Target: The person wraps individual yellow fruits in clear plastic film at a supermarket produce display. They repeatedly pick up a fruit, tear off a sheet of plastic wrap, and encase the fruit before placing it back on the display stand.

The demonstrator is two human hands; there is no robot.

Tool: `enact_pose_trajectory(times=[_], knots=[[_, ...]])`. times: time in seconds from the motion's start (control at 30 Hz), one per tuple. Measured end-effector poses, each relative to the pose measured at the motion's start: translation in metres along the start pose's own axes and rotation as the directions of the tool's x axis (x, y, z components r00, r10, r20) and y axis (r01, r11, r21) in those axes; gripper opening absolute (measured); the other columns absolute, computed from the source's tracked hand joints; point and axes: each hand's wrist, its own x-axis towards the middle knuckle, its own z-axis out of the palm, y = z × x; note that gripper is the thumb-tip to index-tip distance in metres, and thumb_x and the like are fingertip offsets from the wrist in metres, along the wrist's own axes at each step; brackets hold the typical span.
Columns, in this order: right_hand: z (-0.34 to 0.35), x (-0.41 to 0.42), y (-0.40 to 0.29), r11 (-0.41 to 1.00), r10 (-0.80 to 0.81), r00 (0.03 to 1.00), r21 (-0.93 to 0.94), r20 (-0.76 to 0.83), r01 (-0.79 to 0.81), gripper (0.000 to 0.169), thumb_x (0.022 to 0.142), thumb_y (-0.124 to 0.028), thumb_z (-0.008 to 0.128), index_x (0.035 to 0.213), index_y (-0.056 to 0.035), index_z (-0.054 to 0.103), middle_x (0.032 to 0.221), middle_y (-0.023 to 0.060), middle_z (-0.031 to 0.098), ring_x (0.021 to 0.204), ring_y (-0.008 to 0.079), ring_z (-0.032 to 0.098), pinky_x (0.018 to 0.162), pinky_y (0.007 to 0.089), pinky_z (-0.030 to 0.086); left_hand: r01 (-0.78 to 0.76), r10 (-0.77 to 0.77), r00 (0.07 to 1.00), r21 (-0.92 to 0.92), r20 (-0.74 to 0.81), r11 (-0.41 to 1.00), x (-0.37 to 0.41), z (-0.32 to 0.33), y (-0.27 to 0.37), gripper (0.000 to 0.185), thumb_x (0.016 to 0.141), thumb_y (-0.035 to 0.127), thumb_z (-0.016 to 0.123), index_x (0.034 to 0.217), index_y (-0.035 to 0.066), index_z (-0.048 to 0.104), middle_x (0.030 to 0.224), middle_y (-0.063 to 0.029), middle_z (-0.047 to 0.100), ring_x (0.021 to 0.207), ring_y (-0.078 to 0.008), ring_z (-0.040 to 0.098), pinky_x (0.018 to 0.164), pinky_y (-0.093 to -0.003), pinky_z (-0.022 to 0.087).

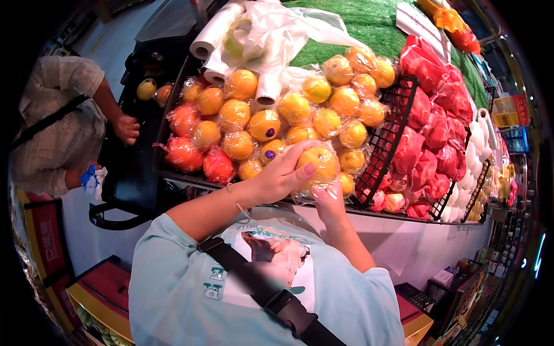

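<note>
Between my two hands is a yellow-orange citrus fruit in clear plastic film [319,163]. My left hand [283,175] lies against its left side, with the thumb across the front. My right hand [330,199] supports it from below and is partly hidden by film. Behind and around them, film-wrapped oranges [234,114] are piled in a black display crate, some with dark round stickers. Redder wrapped fruits [184,154] lie at the crate's left end. Above the oranges are rolls of clear plastic bags [269,84], with loose film trailing over artificial grass.
A black mesh divider [391,140] separates the oranges from fruits in red wrapping [426,129]. White-netted fruits [469,168] lie farther right. At left, another person [65,125] stands by a black cart [125,173], holding a blue and white item. Red and yellow boxes [101,298] stand low at left.
</note>
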Motion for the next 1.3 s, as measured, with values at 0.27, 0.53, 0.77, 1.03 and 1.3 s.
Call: enact_pose_trajectory(times=[0.27, 0.53, 0.77, 1.03, 1.3], knots=[[-0.018, -0.015, -0.002, 0.989, -0.030, 0.998, 0.143, -0.054, 0.038, 0.078, 0.065, -0.017, 0.071, 0.127, -0.0009, 0.028, 0.117, 0.0092, 0.046, 0.107, 0.0195, 0.047, 0.091, 0.0330, 0.038, 0.178, 0.190, 0.957, 0.960, -0.220, 0.215, 0.051, -0.092, -0.021, 0.036, 0.078, 0.013, 0.054, 0.114, 0.013, 0.053, 0.118, -0.0094, 0.049, 0.114, -0.0289, 0.041, 0.094, -0.0403, 0.033], [-0.012, -0.020, -0.008, 1.000, 0.021, 0.999, 0.005, -0.045, -0.021, 0.075, 0.065, -0.018, 0.071, 0.126, 0.0000, 0.031, 0.114, 0.0089, 0.049, 0.105, 0.0168, 0.048, 0.091, 0.0309, 0.037, -0.023, 0.368, 0.929, 0.987, -0.038, 0.160, 0.125, -0.169, -0.071, 0.024, 0.082, 0.013, 0.042, 0.101, 0.014, 0.058, 0.104, -0.0009, 0.058, 0.083, -0.0246, 0.059, 0.071, -0.0347, 0.048], [-0.020, -0.019, -0.008, 0.999, -0.018, 0.997, 0.050, -0.072, 0.021, 0.071, 0.068, -0.017, 0.070, 0.125, -0.0005, 0.032, 0.115, 0.0078, 0.049, 0.105, 0.0152, 0.047, 0.091, 0.0302, 0.037, 0.180, 0.038, 0.982, 0.977, -0.185, 0.111, 0.176, -0.169, -0.078, 0.030, 0.082, 0.013, 0.046, 0.111, 0.016, 0.053, 0.118, -0.0037, 0.050, 0.095, -0.0247, 0.056, 0.081, -0.0353, 0.045], [-0.029, -0.008, -0.025, 0.991, -0.102, 0.927, 0.043, -0.360, 0.126, 0.066, 0.071, -0.018, 0.069, 0.123, -0.0030, 0.031, 0.113, 0.0078, 0.048, 0.104, 0.0161, 0.047, 0.091, 0.0312, 0.038, -0.173, 0.245, 0.969, 0.753, 0.016, 0.635, 0.131, -0.048, -0.003, 0.043, 0.077, 0.027, 0.060, 0.115, 0.009, 0.050, 0.122, -0.0134, 0.047, 0.112, -0.0324, 0.044, 0.093, -0.0371, 0.037], [-0.022, 0.010, -0.026, 0.981, -0.173, 0.952, 0.041, -0.250, 0.189, 0.075, 0.075, -0.039, 0.066, 0.127, -0.0025, 0.025, 0.122, 0.0101, 0.040, 0.111, 0.0178, 0.042, 0.094, 0.0318, 0.034, -0.166, 0.121, 0.985, 0.510, 0.120, 0.844, 0.056, 0.021, 0.022, 0.054, 0.076, 0.027, 0.062, 0.120, 0.002, 0.041, 0.123, -0.0187, 0.041, 0.112, -0.0335, 0.043, 0.094, -0.0370, 0.035]])
